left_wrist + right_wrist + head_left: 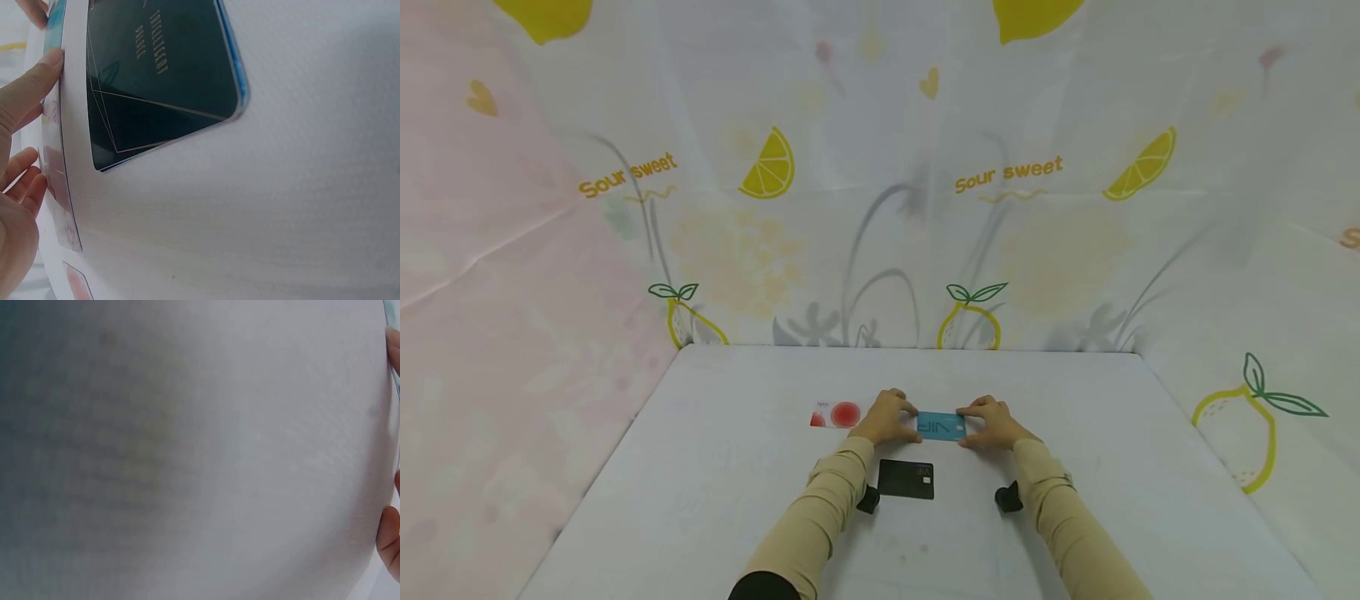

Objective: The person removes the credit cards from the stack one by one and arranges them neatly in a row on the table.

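Blue card pinched at both ends by two hands

A blue card [941, 426] marked "VIP" is laid on the white table [700, 517], just past the middle of the workspace. With that card taken as the centre of a clock face and twelve at the back wall [865, 242], its nine o'clock end is held by the left hand [887, 418] and its three o'clock end by the right hand [992, 423]. On each side, the fingers are set narrowly, with the card's short end pinched between thumb and forefinger.

At seven o'clock, apart from the blue card, a black card [904, 480] is placed flat; a blue edge is shown along its side in the left wrist view. At nine o'clock, beyond the left hand, a red and white card [846, 414] is placed. Between that card and the blue one, a pale card [64, 212] is shown in the left wrist view beside the left fingers; in the head view it is hidden by the hand. Both forearms are covered by tan sleeves [801, 525].
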`<state>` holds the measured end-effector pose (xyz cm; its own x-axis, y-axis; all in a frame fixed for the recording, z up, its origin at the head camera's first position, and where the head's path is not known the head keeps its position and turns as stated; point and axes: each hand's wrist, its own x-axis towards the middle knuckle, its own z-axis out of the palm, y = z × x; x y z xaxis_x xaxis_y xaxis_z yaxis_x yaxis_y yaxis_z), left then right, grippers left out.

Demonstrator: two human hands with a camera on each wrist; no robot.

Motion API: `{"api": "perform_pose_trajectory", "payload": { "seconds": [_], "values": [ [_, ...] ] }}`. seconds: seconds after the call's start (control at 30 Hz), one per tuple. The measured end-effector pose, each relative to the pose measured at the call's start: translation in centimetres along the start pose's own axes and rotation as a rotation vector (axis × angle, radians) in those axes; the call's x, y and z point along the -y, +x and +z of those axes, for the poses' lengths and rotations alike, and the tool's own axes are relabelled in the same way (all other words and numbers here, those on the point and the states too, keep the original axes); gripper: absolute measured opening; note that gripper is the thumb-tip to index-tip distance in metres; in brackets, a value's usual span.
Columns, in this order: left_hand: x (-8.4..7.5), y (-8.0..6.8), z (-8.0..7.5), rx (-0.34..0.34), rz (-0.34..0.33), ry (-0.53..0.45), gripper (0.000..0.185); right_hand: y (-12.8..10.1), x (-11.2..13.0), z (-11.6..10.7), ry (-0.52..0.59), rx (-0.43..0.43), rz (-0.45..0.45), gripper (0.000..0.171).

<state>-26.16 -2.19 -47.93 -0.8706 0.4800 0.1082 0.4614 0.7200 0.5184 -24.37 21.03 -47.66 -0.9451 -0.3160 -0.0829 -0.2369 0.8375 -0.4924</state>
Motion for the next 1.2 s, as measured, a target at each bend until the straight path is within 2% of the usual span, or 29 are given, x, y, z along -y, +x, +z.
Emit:
{"api": "perform_pose_trajectory", "payload": {
  "seconds": [0.27, 0.63, 0.9, 1.2],
  "values": [
    [0.23, 0.04, 0.2, 0.008, 0.002, -0.003, 0.041, -0.26, 0.16, -0.06, 0.013, 0.032, 0.041, 0.05],
    [0.64, 0.32, 0.56, -0.002, 0.011, 0.007, 0.04, -0.15, 0.12, 0.08, -0.006, 0.017, 0.012, 0.047],
    [0.49, 0.16, 0.42, 0.023, -0.033, -0.025, 0.042, -0.18, 0.18, 0.12, -0.005, 0.005, 0.004, 0.045],
    [0.42, 0.15, 0.37, 0.015, -0.023, -0.021, 0.042, -0.42, 0.51, -0.04, -0.003, 0.003, 0.01, 0.044]
  ]
}}
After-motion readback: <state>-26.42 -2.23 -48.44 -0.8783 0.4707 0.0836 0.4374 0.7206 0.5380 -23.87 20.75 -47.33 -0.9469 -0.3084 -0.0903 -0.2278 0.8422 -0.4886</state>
